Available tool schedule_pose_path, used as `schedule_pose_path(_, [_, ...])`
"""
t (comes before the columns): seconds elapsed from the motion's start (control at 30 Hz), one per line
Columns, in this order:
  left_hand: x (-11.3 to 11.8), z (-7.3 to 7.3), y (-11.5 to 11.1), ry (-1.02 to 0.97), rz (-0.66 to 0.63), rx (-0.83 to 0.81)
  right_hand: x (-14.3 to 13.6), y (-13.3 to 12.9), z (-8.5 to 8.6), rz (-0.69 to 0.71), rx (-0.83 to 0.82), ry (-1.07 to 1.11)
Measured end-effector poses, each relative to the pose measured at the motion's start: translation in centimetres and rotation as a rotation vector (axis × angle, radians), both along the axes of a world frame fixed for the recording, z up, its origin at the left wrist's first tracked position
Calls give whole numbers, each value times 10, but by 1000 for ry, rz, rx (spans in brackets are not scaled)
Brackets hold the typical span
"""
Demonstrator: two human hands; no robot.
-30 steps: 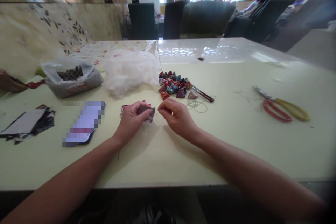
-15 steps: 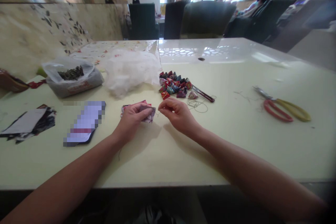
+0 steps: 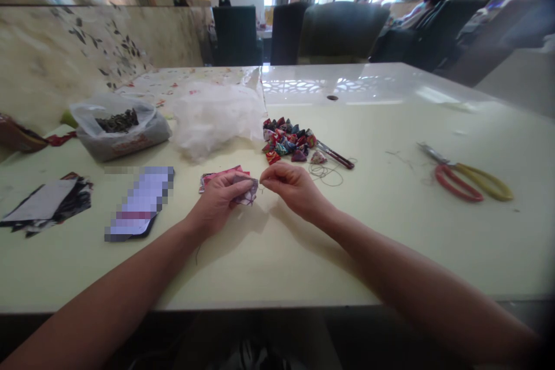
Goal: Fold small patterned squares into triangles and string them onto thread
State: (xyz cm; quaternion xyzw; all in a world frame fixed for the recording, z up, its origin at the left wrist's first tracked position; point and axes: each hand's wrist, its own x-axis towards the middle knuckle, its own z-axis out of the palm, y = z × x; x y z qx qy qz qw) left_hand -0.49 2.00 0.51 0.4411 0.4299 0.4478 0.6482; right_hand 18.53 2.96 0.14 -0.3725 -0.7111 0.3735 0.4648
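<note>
My left hand (image 3: 217, 201) pinches a small purple-grey patterned fabric piece (image 3: 248, 194) between thumb and fingers. Close to its right edge, the fingers of my right hand (image 3: 291, 187) are pinched together; what they hold is too small to make out. A short dark thread dangles between the two hands. Behind my left hand lie several red and patterned cloth pieces (image 3: 226, 173), partly covered by it. Beyond my right hand sits a heap of small stuffed fabric pouches (image 3: 288, 140) in many colours.
Dark-handled scissors (image 3: 338, 156) lie by the pouches, near a loose coil of thread (image 3: 326, 174). Large scissors (image 3: 470, 179) with red and yellow handles are at right. Leftward are a phone (image 3: 141, 202), dark fabric pieces (image 3: 47, 202), a plastic bag of dried leaves (image 3: 125, 144) and white stuffing (image 3: 219, 118).
The fabric piece has tilted slightly in my left hand, showing more of its pale patterned side. My right hand has shifted a little left, closer to the fabric.
</note>
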Motion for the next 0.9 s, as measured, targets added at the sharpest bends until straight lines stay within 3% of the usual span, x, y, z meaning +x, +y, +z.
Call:
schedule_pose_path(0.27, [-1, -1, 1, 30, -34, 46, -3, -5, 1, -42, 48, -56])
schedule_pose_path(0.43, [-1, -2, -1, 171, -63, 175, -8, -14, 2, -107, 127, -141])
schedule_pose_path(0.7, [1, 0, -6, 441, -12, 343, -10, -16, 1, -46, 255, -399])
schedule_pose_path(0.8, [2, 0, -7, 523, -7, 406, -10, -15, 1, -79, 351, -566])
schedule_pose_path(0.9, [2, 0, -6, 615, 29, 473, -12, -18, 4, -112, 509, -548])
